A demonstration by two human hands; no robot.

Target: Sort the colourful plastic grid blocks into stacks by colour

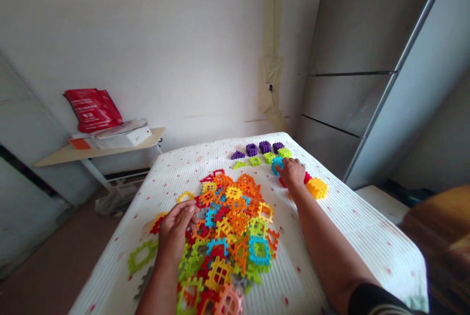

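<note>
A heap of interlocking plastic building pieces in orange, yellow, red, blue, green and grey lies in the middle of the table. My left hand is at the heap's left side with its fingers curled together; what they hold, if anything, is hidden. Stretched out to the far right, my right hand grips at a stack of blue building pieces, its thumb against their left side. Its other fingertips are partly hidden. Red pieces show beside that hand, and a yellow stack lies just to its right.
Purple stacks and light green pieces stand in rows at the table's far end. A loose green frame lies left of my left forearm. Against the wall, a side shelf carries a red bag and a white box.
</note>
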